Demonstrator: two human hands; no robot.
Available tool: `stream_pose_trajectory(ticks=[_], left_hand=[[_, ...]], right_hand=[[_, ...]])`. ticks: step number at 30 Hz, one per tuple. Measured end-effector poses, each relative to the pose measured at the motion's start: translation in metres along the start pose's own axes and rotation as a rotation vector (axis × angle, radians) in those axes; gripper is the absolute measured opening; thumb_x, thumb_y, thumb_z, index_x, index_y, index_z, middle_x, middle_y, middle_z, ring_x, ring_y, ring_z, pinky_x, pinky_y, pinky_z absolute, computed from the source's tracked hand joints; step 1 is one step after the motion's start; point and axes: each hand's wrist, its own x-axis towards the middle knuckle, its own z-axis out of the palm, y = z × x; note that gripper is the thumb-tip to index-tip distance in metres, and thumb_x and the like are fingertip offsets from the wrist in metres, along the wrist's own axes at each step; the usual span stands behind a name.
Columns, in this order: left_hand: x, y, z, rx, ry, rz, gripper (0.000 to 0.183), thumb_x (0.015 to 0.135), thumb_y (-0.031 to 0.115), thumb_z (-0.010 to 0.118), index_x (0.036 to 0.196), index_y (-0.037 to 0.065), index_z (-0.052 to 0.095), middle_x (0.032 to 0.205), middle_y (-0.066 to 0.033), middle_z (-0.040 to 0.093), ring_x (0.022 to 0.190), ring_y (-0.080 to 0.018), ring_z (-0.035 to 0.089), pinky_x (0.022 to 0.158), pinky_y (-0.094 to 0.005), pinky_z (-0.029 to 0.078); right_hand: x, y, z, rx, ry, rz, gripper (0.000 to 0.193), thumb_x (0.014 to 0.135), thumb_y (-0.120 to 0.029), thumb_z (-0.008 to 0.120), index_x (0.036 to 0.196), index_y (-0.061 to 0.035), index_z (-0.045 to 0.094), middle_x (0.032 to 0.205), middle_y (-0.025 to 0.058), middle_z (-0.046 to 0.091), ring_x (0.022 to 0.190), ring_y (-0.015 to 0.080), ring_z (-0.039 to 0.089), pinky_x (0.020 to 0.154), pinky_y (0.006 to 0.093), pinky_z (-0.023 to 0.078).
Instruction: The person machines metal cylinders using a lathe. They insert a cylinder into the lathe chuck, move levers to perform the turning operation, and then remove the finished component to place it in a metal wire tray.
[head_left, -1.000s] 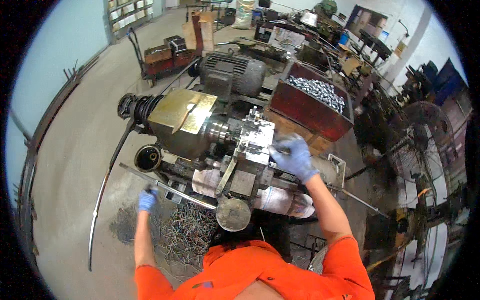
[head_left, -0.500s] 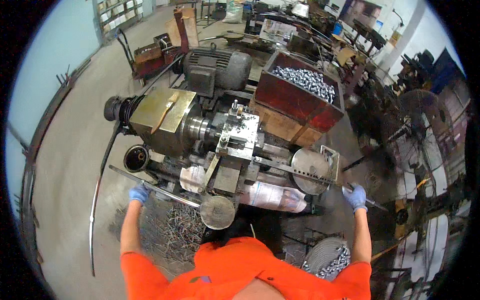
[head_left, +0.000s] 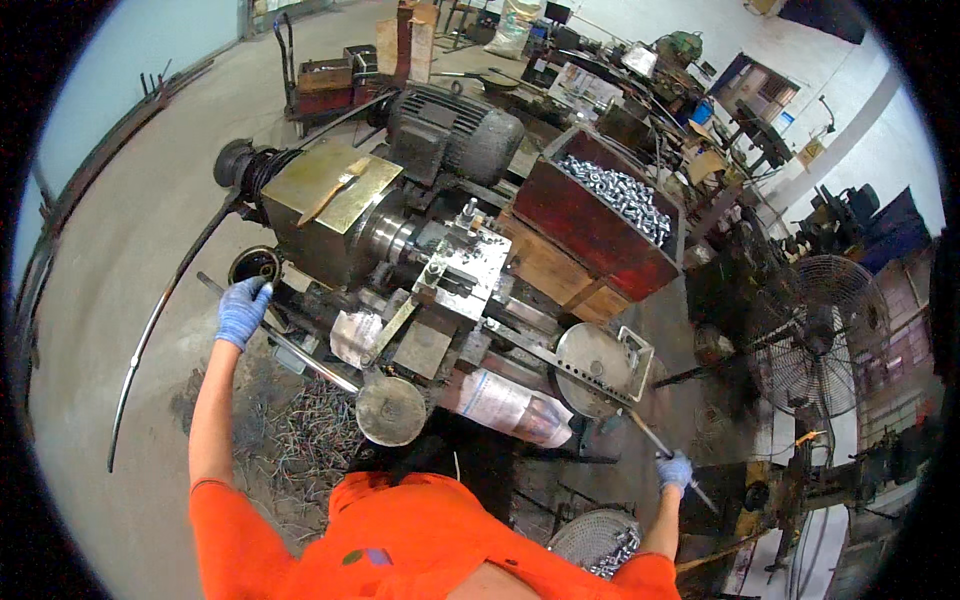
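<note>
My left hand (head_left: 243,312), in a blue-grey glove, closes round the upper part of a long metal lever (head_left: 312,365). That lever slants from beside a dark round cup (head_left: 256,266) down to a round grey plate (head_left: 390,410) on the machine. My right hand (head_left: 675,472), gloved alike, is wrapped round a thin handle bar (head_left: 652,436) at the machine's right end. Between my arms stands a greasy lathe-like machine with a shiny chuck (head_left: 388,228) and a bright metal tool slide (head_left: 474,272). The fingers' undersides are hidden in both hands.
A red bin (head_left: 600,225) of small metal parts stands on a wooden crate behind the machine. A brush (head_left: 333,194) lies on the headstock. Metal shavings (head_left: 305,430) cover the floor at lower left. A caged fan (head_left: 820,335) stands at right; a basket (head_left: 590,535) holds parts below.
My left hand has moved up along the lever toward the dark cup. My right hand remains on the handle bar, which now slopes more steeply. The whole view has shifted and tilted.
</note>
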Motion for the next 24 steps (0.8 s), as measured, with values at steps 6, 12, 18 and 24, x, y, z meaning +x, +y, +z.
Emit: stream_pose_trajectory(ticks=[6,12,18,24], left_hand=[[0.009,0.009,0.04,0.268,-0.006,-0.156,0.033,0.078,0.041,0.06,0.085,0.01,0.067,0.08,-0.0144,0.064,0.08,-0.0326,0.06,0.071,-0.0422,0.047],[0.013,0.018,0.034,0.324,-0.025,-0.161,0.028,0.078,0.038,0.06,0.088,0.013,0.068,0.083,-0.0134,0.065,0.081,-0.0315,0.061,0.072,-0.0416,0.047],[0.015,0.003,0.039,0.282,0.015,-0.129,0.035,0.078,0.04,0.061,0.091,0.008,0.066,0.086,-0.016,0.063,0.083,-0.0324,0.06,0.073,-0.0425,0.046],[0.014,0.019,0.029,0.281,0.023,-0.139,0.028,0.078,0.036,0.06,0.089,0.011,0.068,0.084,-0.0139,0.065,0.081,-0.0309,0.061,0.072,-0.0412,0.048]], right_hand=[[-0.109,0.056,0.013,0.063,0.068,0.029,0.041,0.067,-0.044,0.067,0.074,-0.0037,0.064,0.073,0.0196,0.063,0.071,0.0372,0.062,0.065,0.0439,0.048],[-0.166,0.149,0.036,-0.055,-0.144,0.371,0.036,0.064,-0.034,0.067,0.079,-0.0011,0.066,0.079,0.0228,0.063,0.081,0.0377,0.062,0.074,0.0428,0.049],[-0.182,0.131,0.026,-0.049,-0.207,0.39,0.033,0.064,-0.031,0.067,0.081,-0.0036,0.068,0.087,0.022,0.064,0.084,0.034,0.063,0.074,0.0395,0.05],[-0.183,0.146,0.042,-0.095,-0.183,0.357,0.035,0.063,-0.032,0.066,0.079,-0.0015,0.068,0.083,0.0203,0.065,0.083,0.0326,0.064,0.076,0.0391,0.05]])
